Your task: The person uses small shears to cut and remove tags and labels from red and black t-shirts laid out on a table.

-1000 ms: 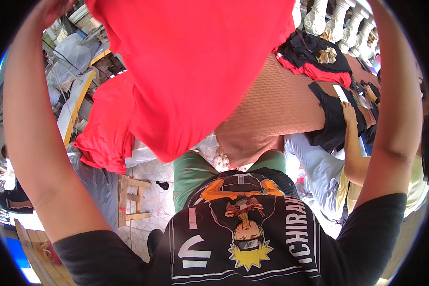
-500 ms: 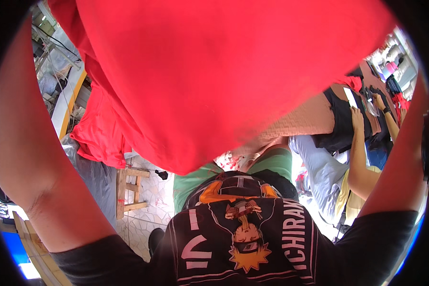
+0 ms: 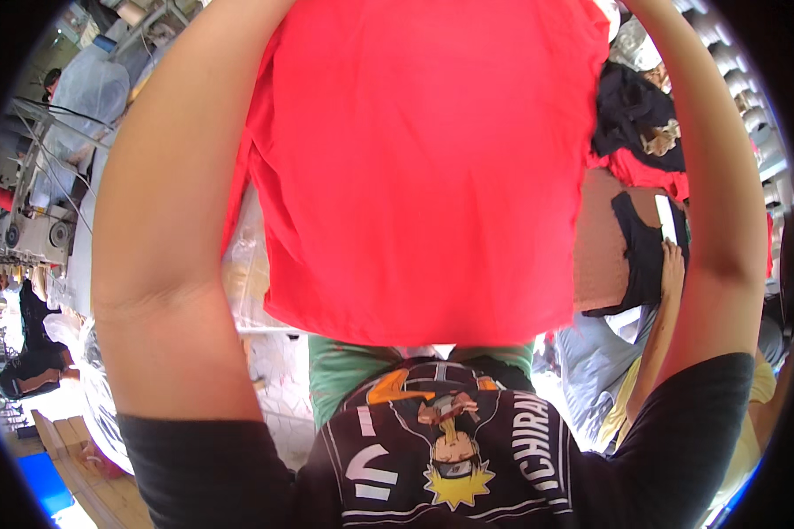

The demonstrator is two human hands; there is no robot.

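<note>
A wide piece of red cloth [image 3: 423,176] hangs spread out in front of my chest, its lower edge falling over my green shorts [image 3: 348,375]. Whether it is a finished garment cannot be made out. My left forearm [image 3: 181,167] rises along its left side, and my right forearm [image 3: 719,167] runs up some way off its right side. Both my hands lie beyond the upper edge of the picture, so their grip on the cloth is hidden.
On the right, a co-worker's hand [image 3: 671,264] rests by a white strip [image 3: 664,219] on a black garment [image 3: 635,256], over a brown table cover [image 3: 598,238]. Dark cloth [image 3: 631,110] lies beyond. Sewing machinery [image 3: 48,234] stands left; a wooden frame [image 3: 84,463] is lower left.
The red cloth has swung down and straightened, now hanging flat before me. My forearms have drawn inward and reach farther up. The red cloth at the left has left its spot.
</note>
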